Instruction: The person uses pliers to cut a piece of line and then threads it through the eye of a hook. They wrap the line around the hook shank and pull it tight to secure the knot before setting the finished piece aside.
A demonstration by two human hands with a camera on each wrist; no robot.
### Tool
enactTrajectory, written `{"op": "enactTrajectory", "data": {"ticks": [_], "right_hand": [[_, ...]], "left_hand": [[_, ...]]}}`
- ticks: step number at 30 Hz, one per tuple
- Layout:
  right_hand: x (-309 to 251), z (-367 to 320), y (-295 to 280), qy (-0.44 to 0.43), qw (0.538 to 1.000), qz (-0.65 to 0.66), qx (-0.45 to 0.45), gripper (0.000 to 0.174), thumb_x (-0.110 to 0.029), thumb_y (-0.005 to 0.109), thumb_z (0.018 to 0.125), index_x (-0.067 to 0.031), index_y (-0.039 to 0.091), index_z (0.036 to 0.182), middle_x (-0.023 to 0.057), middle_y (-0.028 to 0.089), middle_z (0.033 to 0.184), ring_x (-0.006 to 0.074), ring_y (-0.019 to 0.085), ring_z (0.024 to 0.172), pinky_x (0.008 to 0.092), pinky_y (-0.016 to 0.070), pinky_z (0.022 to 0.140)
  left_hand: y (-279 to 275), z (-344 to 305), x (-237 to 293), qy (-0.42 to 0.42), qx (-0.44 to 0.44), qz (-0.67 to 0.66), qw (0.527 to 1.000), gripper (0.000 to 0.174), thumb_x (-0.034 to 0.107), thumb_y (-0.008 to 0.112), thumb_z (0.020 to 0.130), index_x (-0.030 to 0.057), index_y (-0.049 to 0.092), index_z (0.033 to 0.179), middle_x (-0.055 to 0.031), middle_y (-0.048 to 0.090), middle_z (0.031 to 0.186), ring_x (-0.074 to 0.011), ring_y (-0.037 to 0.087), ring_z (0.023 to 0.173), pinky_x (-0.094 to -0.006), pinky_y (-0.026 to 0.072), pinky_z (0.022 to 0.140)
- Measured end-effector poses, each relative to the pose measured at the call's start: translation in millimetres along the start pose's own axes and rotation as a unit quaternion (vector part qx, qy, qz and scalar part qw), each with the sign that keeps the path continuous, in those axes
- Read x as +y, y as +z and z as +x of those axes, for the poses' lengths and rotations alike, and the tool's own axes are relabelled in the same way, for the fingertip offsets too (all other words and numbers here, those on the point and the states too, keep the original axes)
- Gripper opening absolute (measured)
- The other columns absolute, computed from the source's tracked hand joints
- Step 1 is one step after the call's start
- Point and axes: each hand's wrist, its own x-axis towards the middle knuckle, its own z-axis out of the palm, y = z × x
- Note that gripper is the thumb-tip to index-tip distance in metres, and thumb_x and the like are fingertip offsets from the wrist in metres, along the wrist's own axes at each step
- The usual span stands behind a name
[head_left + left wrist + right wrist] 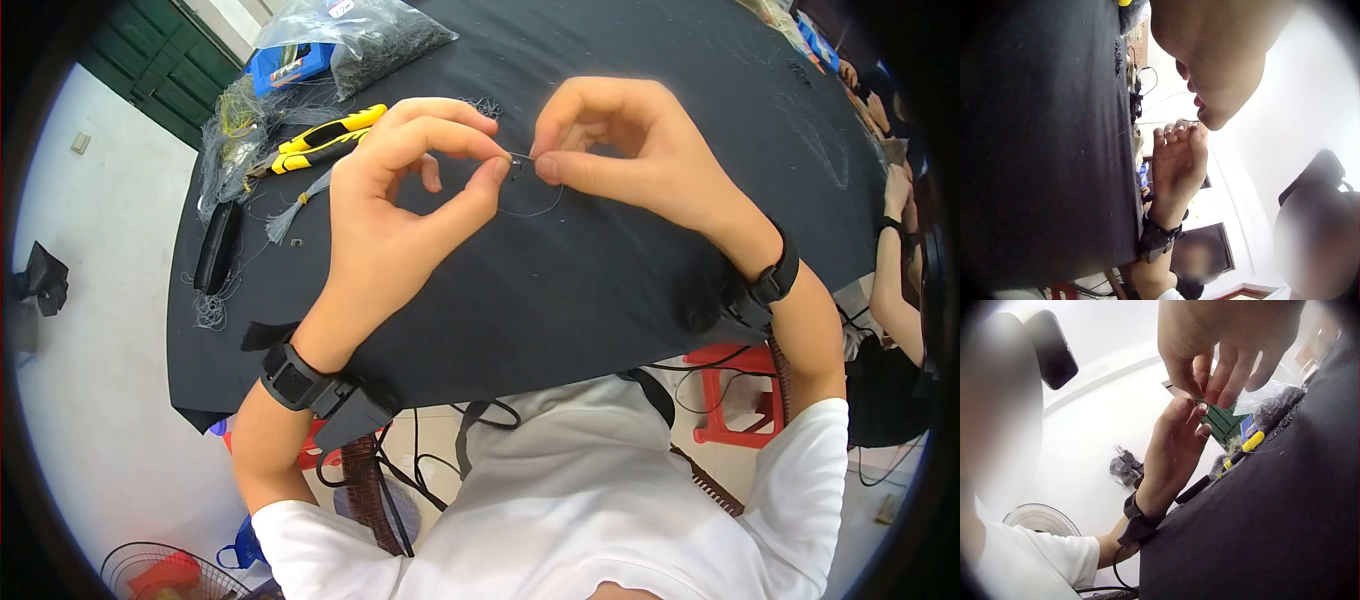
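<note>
Both hands are raised over the black cloth-covered table, fingertips nearly meeting. The left hand pinches a tiny dark piece between thumb and index finger; its exact shape is too small to tell. Thumb and index finger of the right hand pinch a thin thread close beside it, and the thread loops down below the fingertips. In the left wrist view the right hand faces the left fingertips. The right wrist view has the left hand below the right fingers.
Yellow-black pliers, tangled grey threads, a tied thread bundle and a black case lie on the left. Behind them are a blue box and a plastic bag of dark material. Other people's arms show at the right edge.
</note>
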Motion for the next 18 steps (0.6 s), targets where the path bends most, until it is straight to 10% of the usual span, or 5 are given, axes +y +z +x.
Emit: {"op": "enactTrajectory", "data": {"ticks": [18], "right_hand": [[8.3, -2.0, 4.1, -0.036, 0.999, 0.031, -0.004, 0.009, -0.006, 0.06, 0.079, -0.0022, 0.06, 0.087, 0.0009, 0.061, 0.079, 0.0043, 0.055, 0.072, 0.0179, 0.0409, 0.062]], "left_hand": [[-3.4, -1.8, 2.2, 0.042, -0.023, 0.042, 0.998, 0.011, -0.004, 0.061, 0.072, 0.0021, 0.062, 0.081, -0.0058, 0.062, 0.092, -0.008, 0.051, 0.076, -0.0202, 0.0353, 0.063]]}}
